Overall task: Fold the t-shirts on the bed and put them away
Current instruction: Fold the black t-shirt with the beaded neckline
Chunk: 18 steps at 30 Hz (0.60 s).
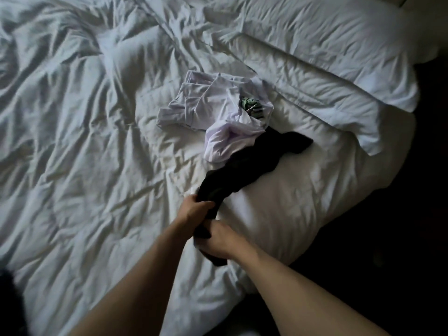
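Both hands, left hand (194, 209) and right hand (218, 241), grasp bunched black shirt (244, 168) on bed (84, 141); first fold pending, next spread it flat.

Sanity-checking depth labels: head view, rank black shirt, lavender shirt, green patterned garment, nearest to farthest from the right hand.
1. black shirt: gripped by the right hand.
2. lavender shirt: beyond, mid-bed.
3. green patterned garment: farthest, tucked in the lavender pile.
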Available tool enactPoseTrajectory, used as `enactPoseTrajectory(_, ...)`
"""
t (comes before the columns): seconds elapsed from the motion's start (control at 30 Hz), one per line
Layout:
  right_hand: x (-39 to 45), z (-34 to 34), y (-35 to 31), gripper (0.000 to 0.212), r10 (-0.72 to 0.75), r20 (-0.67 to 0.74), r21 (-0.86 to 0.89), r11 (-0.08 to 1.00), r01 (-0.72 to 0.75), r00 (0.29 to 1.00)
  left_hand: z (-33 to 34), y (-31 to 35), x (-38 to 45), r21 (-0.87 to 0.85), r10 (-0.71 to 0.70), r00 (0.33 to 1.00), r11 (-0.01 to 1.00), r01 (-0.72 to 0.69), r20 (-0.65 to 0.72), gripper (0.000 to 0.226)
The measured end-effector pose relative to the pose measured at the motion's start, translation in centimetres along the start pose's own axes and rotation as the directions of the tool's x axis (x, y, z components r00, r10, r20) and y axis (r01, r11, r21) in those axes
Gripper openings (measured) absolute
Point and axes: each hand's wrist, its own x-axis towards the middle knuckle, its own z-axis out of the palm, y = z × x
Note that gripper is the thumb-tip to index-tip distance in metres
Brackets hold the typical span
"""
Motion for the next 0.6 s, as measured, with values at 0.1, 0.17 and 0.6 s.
enactPoseTrajectory(0.1,0.0,1.5,-0.6,0.044,-0.035,0.114,0.182,0.983,0.013,0.993,-2.6,-0.9,-1.9,0.108,0.050,0.996,0.993,-0.041,-0.078,0.019)
enactPoseTrajectory(0.17,0.5,1.7,-1.0,0.028,-0.027,0.110,0.310,0.951,-0.008,0.994,-4.7,-1.5,-3.0,0.080,0.111,0.987,0.992,-0.102,-0.120,0.015)
enactPoseTrajectory(0.6,2.2,9.5,-8.8,0.040,0.436,0.074,0.954,0.231,-0.191,0.897,-17.4,-6.3,-15.8,0.218,0.197,0.978,0.954,-0.207,0.069,0.032)
